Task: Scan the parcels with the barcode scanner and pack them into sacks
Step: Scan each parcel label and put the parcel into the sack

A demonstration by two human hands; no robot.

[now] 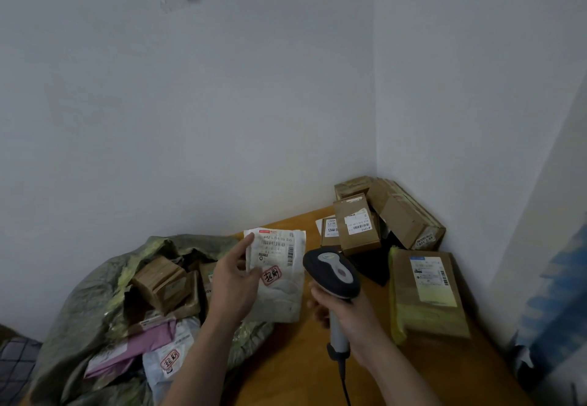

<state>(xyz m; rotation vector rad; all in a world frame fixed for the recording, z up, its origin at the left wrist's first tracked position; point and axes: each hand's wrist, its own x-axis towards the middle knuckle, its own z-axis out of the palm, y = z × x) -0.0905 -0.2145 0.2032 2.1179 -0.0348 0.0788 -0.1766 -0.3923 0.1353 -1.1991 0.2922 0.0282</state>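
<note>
Left hand [233, 281] holds the white soft parcel [281, 278] upright by its left edge, above the near edge of the wooden table [301, 361]. The index finger is stretched up to the top corner and the thumb lies on the front face, so the parcel is pinched. The printed label with barcodes and a red stamp faces the camera. Right hand [347, 320] is wrapped round the grey handle of the barcode scanner [332, 273], fingers fully curled. The scanner's dark head sits just beside the parcel's right edge, and its cable runs down out of view. To the left, an olive-green sack [79, 310] lies open. It contains a brown cardboard box [158, 281], a pink mailer [143, 347] and a white mailer [168, 359] with a red stamp. In the far corner of the table several cardboard boxes [357, 224] are piled against the walls, some tilted. In front of them a flat brown parcel [428, 291] with yellow-green tape and a white label lies flat on the table, well apart from the hands. A black object [376, 267] lies between the pile and the flat parcel; cannot tell what it is.
</note>
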